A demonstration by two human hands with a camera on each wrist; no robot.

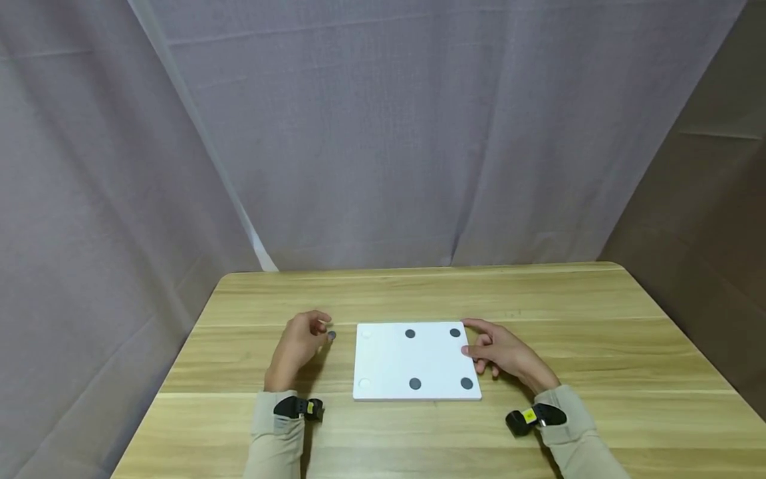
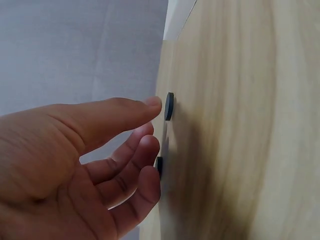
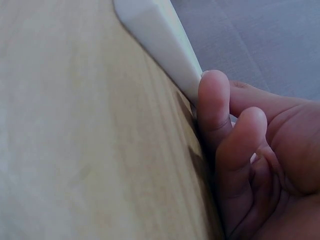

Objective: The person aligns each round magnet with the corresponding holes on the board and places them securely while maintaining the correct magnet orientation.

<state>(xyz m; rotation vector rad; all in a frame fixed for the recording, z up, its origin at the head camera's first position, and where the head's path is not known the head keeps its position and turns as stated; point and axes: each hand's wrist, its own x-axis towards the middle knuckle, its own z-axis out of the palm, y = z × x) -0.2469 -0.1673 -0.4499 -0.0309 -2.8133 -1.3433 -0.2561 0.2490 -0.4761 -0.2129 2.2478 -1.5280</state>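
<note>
A white board [image 1: 385, 362] lies flat on the table, with several dark round discs [image 1: 415, 384] on its middle and right side. Two pale circles [image 1: 364, 383] mark its left corners. My right hand [image 1: 505, 347] holds the board's right edge, thumb on top and forefinger at the far corner; its other fingers curl beside the edge. To the left of the board, my left hand [image 1: 299, 342] hovers with fingers loosely bent. A loose dark disc [image 2: 169, 106] lies on the table by its thumb tip, and a second disc [image 2: 159, 166] shows partly behind the fingers.
Light wood-grain table [image 1: 413, 439] extends around the board, with rounded far corners. Grey cloth [image 1: 359, 133] hangs behind and to the left, and a brownish cloth [image 1: 700, 219] at the right. Each wrist wears a black strap with a small camera [image 1: 520, 422].
</note>
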